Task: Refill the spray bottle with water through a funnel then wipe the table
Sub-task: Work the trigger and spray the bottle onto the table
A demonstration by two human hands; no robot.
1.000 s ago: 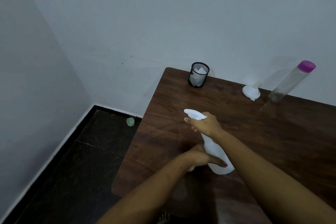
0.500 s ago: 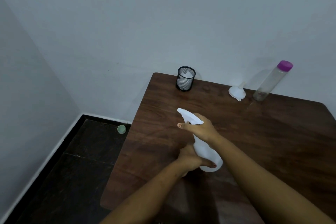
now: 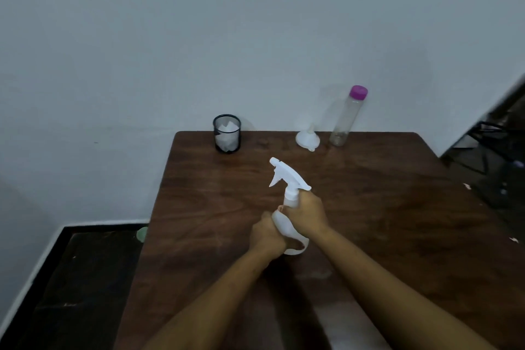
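A white spray bottle [image 3: 287,179] stands on the dark wooden table [image 3: 383,207], its trigger head pointing left and away. My left hand [image 3: 267,233] wraps the lower body of the bottle. My right hand [image 3: 306,212] grips its neck just under the trigger head. A white funnel [image 3: 307,138] lies at the table's far edge. Next to it on the right stands a clear water bottle [image 3: 348,116] with a purple cap.
A black mesh cup [image 3: 227,133] holding white cloth or paper stands at the far left of the table. The white wall is right behind the table. Dark floor with a small green object [image 3: 142,233] lies to the left. Dark furniture [image 3: 494,150] stands at the right.
My right hand slid from the trigger head down to the bottle's neck. My left hand closed around the bottle's body. The bottle now stands more upright and the view has shifted right.
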